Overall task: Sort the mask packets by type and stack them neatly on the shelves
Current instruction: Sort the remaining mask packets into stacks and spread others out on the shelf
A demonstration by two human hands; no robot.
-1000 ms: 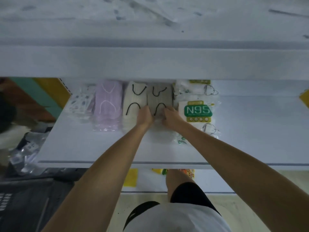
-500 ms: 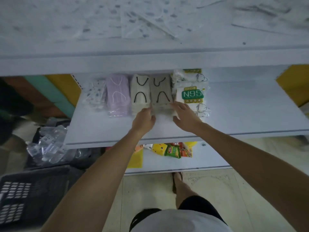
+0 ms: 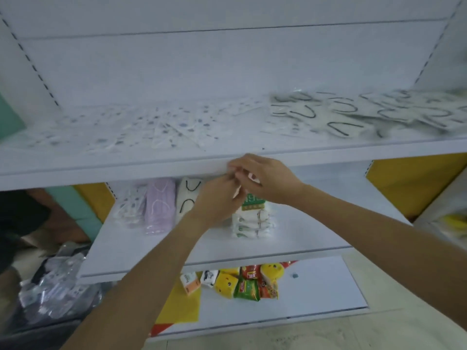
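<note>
Reaching forward, the left hand (image 3: 217,200) and right hand (image 3: 267,180) meet at the front lip of the upper shelf (image 3: 126,165). Their fingers (image 3: 242,162) are curled and touching each other; whether they pinch anything cannot be told. Behind them the middle shelf (image 3: 316,231) holds four stacks side by side: patterned stack (image 3: 130,205), lilac stack (image 3: 160,205), cream stack (image 3: 188,195) and N95 stack (image 3: 252,218), the last partly hidden by the hands. Farther up, blurred, loose patterned packets (image 3: 171,127) lie at left on the upper shelf and black-looped packets (image 3: 353,114) lie scattered at right.

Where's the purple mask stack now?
Head view, left of centre: purple mask stack on the middle shelf, between the patterned packets and the cream stack with black loops.
</note>
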